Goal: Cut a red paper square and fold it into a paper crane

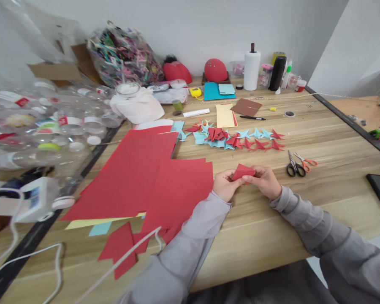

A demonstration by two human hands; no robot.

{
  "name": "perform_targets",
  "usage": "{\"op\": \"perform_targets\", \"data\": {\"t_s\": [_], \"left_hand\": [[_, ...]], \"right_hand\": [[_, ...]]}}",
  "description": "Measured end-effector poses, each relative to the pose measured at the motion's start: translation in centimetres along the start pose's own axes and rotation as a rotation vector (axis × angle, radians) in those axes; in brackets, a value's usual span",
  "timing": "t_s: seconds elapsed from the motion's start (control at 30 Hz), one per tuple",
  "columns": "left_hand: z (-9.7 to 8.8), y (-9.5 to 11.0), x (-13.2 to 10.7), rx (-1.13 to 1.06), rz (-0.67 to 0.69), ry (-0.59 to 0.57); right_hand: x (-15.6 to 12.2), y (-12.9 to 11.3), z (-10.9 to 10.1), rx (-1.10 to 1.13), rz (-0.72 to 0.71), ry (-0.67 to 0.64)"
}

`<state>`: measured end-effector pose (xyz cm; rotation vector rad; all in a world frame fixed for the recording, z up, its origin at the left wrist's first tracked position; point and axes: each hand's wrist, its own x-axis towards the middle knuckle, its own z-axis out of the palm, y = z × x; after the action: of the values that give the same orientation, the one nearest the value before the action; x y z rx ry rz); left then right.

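Note:
Between both hands, just above the wooden table, is a small folded piece of red paper (242, 170). My left hand (224, 184) pinches its left side between thumb and fingers. On the other side, my right hand (266, 181) grips the right edge, its thumb laid across the front. Some fingertips are hidden behind the paper. Beyond the hands lie rows of folded red paper cranes (261, 145) and light blue paper cranes (257, 133). Large red paper sheets (129, 173) are spread to the left of my left hand.
Black-handled scissors (295, 165) and orange-handled scissors (307, 162) lie right of my hands. Clear plastic bottles (69, 122) crowd the left side. A white cable (126, 257) crosses the near left. At the back stand a white paper roll (252, 69) and a black cylinder (277, 73).

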<state>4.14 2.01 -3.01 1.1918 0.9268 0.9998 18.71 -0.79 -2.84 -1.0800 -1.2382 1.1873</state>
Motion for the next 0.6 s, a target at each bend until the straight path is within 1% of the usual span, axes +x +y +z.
{"op": "perform_targets", "data": {"t_s": [0.17,0.37,0.6], "left_hand": [[0.31,0.09,-0.14,-0.054,-0.035,-0.044],[0.46,0.26,-0.18,-0.064,-0.047,-0.032],[0.51,0.39,-0.33,-0.038,-0.003,0.007]], "right_hand": [[-0.12,-0.75,0.06,0.010,0.006,0.007],[0.01,-0.80,0.15,0.000,0.008,0.025],[0.11,-0.51,-0.07,0.023,0.026,0.007]]}}
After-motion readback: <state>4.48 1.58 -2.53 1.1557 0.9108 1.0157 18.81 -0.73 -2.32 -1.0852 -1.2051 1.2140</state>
